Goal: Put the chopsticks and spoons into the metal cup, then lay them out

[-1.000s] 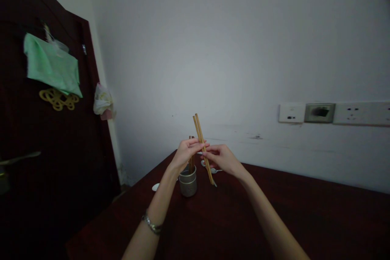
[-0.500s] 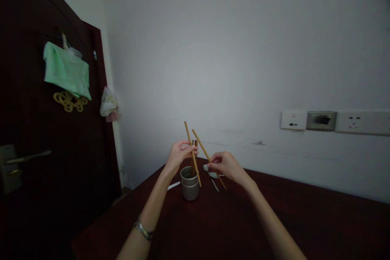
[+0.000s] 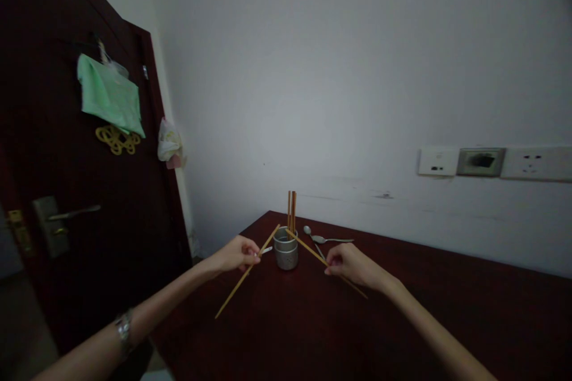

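My left hand [image 3: 243,254] pinches a wooden chopstick [image 3: 233,293] that slants up to the right, its upper tip near the cup's rim. My right hand [image 3: 351,263] is closed on a second chopstick [image 3: 306,246], which slants up to the left with its tip in front of the cup's rim. Between the hands stands a grey metal cup [image 3: 286,255] on the dark red table. Several chopsticks [image 3: 292,212] stand upright in it. A white handle [image 3: 267,250] lies beside the cup, its other end hidden by my left hand.
Behind my right hand lie a metal spoon [image 3: 307,230] and another spoon [image 3: 319,239], crossing each other. The table [image 3: 402,309] meets a wall with sockets [image 3: 529,163] at right. A dark door [image 3: 111,238] with a hanging green cloth [image 3: 109,94] stands at left.
My hands have moved apart, left hand to the left and right hand to the right, each with its chopstick. Both chopsticks have tilted further over, away from the cup. The view has shifted slightly.
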Available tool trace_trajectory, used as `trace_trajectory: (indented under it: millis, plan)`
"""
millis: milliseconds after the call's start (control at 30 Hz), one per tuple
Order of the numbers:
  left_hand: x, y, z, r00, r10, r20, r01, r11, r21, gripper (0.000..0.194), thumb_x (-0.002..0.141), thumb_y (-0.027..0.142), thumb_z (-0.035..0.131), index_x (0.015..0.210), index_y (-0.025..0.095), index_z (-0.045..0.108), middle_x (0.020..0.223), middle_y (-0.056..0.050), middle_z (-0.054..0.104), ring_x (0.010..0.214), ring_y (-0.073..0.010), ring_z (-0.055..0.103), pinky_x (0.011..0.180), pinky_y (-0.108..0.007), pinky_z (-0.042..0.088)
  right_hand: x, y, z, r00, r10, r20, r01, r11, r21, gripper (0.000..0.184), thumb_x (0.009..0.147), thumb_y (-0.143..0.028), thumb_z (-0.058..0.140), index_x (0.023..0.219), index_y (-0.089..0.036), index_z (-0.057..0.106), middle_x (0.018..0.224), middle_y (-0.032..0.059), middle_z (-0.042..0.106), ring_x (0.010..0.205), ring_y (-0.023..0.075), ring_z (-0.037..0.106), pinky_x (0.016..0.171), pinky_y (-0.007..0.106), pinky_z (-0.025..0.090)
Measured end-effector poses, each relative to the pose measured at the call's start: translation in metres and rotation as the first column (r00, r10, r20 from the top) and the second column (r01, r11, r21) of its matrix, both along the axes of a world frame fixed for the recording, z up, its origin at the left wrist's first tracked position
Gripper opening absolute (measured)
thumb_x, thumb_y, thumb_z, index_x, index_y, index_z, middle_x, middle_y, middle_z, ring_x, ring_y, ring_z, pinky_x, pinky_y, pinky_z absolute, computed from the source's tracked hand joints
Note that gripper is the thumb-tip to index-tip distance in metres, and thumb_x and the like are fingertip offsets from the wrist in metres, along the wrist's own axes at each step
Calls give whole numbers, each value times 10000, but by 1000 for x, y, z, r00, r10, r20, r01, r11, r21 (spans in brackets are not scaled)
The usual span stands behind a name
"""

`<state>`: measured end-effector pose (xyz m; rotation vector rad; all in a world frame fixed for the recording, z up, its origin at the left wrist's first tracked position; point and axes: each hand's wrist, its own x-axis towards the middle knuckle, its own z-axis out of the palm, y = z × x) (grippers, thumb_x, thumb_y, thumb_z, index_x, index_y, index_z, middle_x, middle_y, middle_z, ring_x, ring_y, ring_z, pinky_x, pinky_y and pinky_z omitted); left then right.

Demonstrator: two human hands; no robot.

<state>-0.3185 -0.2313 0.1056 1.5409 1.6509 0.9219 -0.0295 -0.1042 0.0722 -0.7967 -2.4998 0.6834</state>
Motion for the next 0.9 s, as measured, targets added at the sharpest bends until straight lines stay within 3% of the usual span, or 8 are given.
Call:
trace_trajectory:
  millis: [100, 200, 333, 467, 600, 900]
  plan:
    - [-13, -20, -16, 993, -89, -82, 80, 991, -107, 198, 608, 318, 639, 702, 146, 615, 569, 10, 545, 497, -99, 477, 479, -212, 399, 9, -2, -15, 996, -32, 84, 31, 1000, 5, 165, 645, -330, 621, 683, -177, 665, 657, 25, 635, 611, 148, 564, 521, 217, 355]
    - [-25, -35, -29, 940, -192, -282, 150, 975, -165, 199, 664, 311, 572, 772, 150, 617, 634, 0, 566, 524, -103, 485, 494, -205, 388, 19, -2, -28, 975, -108, 195, 98, 993, 60, 155, 647, -327, 623, 713, -196, 672, 726, 29, 644, 652, 153, 577, 542, 217, 357]
    - [-36, -47, -43, 716, -322, -619, 261, 946, -191, 151, 679, 218, 517, 764, 167, 632, 782, -23, 600, 635, -120, 524, 556, -199, 378, 26, -1, -42, 936, -192, 294, 156, 978, 141, 147, 683, -305, 598, 763, -208, 675, 793, 45, 646, 702, 171, 593, 566, 227, 365]
    - [-41, -51, -51, 573, -296, -764, 235, 953, -193, 206, 669, 128, 469, 787, 194, 625, 834, -29, 613, 705, -147, 548, 614, -225, 378, 26, 1, -55, 924, -251, 290, 197, 959, 203, 188, 758, -310, 523, 808, -203, 669, 861, 68, 636, 780, 191, 600, 602, 236, 381]
    - [-42, -52, -54, 541, -237, -807, 219, 966, -137, 236, 709, 132, 439, 855, 212, 606, 863, -28, 612, 759, -160, 551, 641, -236, 375, 19, 5, -66, 924, -256, 283, 173, 942, 289, 245, 821, -293, 436, 813, -204, 663, 884, 73, 608, 780, 186, 600, 607, 241, 385]
    - [-49, -47, -57, 559, -261, -787, 228, 961, -156, 200, 693, 154, 496, 849, 211, 607, 805, -10, 607, 700, -135, 543, 600, -209, 371, 2, 16, -81, 907, -344, 242, 240, 895, 375, 276, 852, -294, 383, 828, -201, 641, 886, 63, 569, 755, 172, 597, 568, 231, 375]
